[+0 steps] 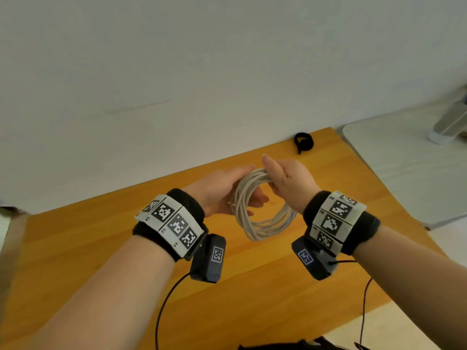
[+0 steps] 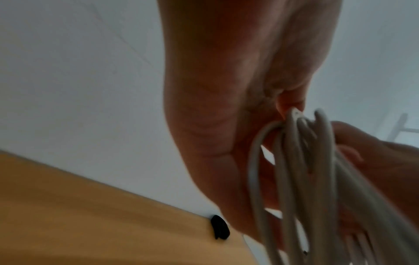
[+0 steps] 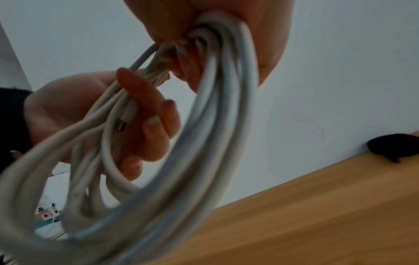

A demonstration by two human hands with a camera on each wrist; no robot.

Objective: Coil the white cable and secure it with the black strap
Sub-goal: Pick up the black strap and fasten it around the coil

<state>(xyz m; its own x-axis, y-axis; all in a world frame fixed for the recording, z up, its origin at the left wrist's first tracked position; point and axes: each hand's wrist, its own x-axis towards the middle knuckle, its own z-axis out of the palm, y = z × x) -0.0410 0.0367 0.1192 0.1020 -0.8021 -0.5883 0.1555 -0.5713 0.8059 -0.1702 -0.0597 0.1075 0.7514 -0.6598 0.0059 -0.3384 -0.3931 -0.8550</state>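
The white cable hangs as a round coil of several loops between my two hands, above the wooden table. My left hand holds the coil's left side, its fingers curled through the loops. My right hand grips the top of the coil, thumb pointing up, fingers wrapped round the bundle. One metal plug end lies against the left fingers. The black strap lies curled on the table at the far edge by the wall, apart from both hands; it also shows as a dark loop.
A white wall rises right behind the table's far edge. A pale grey surface adjoins the table on the right, with a metallic stand on it. Thin dark wires trail from my wrist cameras across the near table.
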